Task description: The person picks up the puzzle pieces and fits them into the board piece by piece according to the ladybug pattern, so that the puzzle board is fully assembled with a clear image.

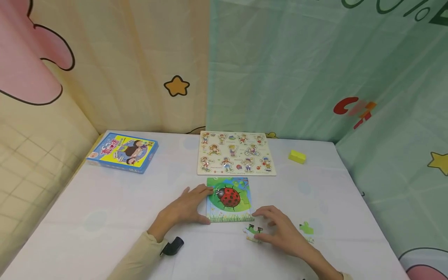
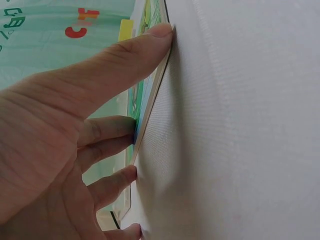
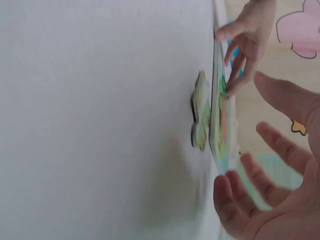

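A square ladybug puzzle board (image 1: pixel 229 197) lies flat on the table. My left hand (image 1: pixel 185 206) is spread along its left side, fingertips touching the edge near the top and thumb at the lower corner. In the left wrist view, the thumb (image 2: pixel 125 55) lies on the board's rim. My right hand (image 1: pixel 280 231) hovers by the lower right corner, fingers bent loosely and apart. Between its thumb and fingers a loose puzzle piece (image 1: pixel 252 232) lies on the table. A second green puzzle piece (image 1: pixel 306 228) lies right of that hand, partly hidden by the wrist.
Behind the ladybug board lies a wooden peg board (image 1: pixel 236 153) with several children figures. A blue and yellow box (image 1: pixel 123 151) stands at the back left, a yellow block (image 1: pixel 297 156) at the back right. Curtains (image 1: pixel 273 70) hang behind the white table (image 1: pixel 105 210).
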`<state>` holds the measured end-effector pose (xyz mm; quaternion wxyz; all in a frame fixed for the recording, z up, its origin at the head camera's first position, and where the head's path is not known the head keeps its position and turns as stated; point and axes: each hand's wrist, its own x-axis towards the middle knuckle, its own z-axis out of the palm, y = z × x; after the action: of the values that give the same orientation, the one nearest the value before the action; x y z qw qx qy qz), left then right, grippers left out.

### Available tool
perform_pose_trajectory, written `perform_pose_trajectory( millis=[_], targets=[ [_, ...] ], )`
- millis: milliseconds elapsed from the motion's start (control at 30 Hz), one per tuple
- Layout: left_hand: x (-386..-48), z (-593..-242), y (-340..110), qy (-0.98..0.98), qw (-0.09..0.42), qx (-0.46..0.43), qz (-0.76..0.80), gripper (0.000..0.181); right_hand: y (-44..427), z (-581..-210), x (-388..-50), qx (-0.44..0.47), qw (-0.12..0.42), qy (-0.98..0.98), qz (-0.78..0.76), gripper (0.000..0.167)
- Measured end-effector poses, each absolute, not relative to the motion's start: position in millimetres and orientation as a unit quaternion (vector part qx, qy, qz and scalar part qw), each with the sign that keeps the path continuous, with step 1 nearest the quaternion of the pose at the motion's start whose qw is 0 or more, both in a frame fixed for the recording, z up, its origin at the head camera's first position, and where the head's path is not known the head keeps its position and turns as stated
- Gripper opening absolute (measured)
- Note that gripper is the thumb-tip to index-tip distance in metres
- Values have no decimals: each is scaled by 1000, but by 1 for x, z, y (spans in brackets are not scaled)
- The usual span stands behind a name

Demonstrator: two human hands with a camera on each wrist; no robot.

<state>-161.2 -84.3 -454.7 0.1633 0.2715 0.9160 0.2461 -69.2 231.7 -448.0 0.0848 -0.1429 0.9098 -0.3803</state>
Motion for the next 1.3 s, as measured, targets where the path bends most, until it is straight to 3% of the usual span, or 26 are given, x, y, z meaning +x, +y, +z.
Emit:
perform_pose_trajectory(
  millis=[167, 300, 500, 933, 1300],
  targets=[
    [-160, -455, -83, 916, 162, 269, 248, 91, 232, -448, -64, -8, 186, 850, -492, 53],
    [-159, -454, -83, 917, 163, 269, 247, 90, 230, -456, -62, 13, 196, 843, -500, 62],
    [-159, -454, -85, 917, 160, 270, 247, 90, 226, -465, -59, -13, 167, 868, -467, 72],
    [-161, -456, -84, 915, 161, 273, 248, 91, 225, -477, -56, -95, 88, 902, -412, 49],
    [-160, -455, -84, 916, 157, 275, 246, 91, 229, -479, -54, -203, -8, 911, -359, 45]
  ],
)
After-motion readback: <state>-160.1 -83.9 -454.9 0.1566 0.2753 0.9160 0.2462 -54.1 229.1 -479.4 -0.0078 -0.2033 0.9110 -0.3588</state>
